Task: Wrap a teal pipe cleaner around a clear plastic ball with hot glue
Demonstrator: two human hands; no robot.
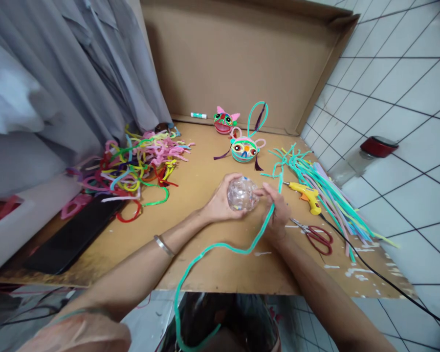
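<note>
- In the head view, taking the round, clear plastic ball (242, 194) as the clock's centre, the ball is held up over the brown surface (220, 274).
- The left hand (223, 198) cups the ball from its 9 o'clock side, thumb and fingers curved around it; a silver metal bracelet (164, 246) circles that wrist.
- The right hand (276, 210) is at 3 to 4 o'clock, fingertips at the ball's near edge, with a long, fuzzy teal stem (220, 246) held in it. The stem's upper part rises past the fingers; the rest winds down toward 7 o'clock and hangs over the surface's front edge.
- At 12 o'clock stands a teal animal-face figure (244, 149) with pink looped ears, purple tassels and a tall teal loop.
- At 11 o'clock, behind it, sits a red-and-green animal-face figure (224, 122) with pointed pink ears; further left lies a small white-and-green tube (198, 115), near the upright brown cardboard panel (242, 63).
- At 3 o'clock lies a yellow glue gun (306, 194) with an orange trigger and black cord; red-handled metal scissors (317, 237) are at 4 o'clock.
- Beyond the glue gun, around 2 to 3 o'clock, spreads a bundle of straight, pastel fuzzy stems (332, 195).
- From 9 to 10 o'clock is a tangled heap of bent, multicoloured fuzzy stems (139, 166), with a flat black rectangular device (73, 237) at 8 o'clock.
</note>
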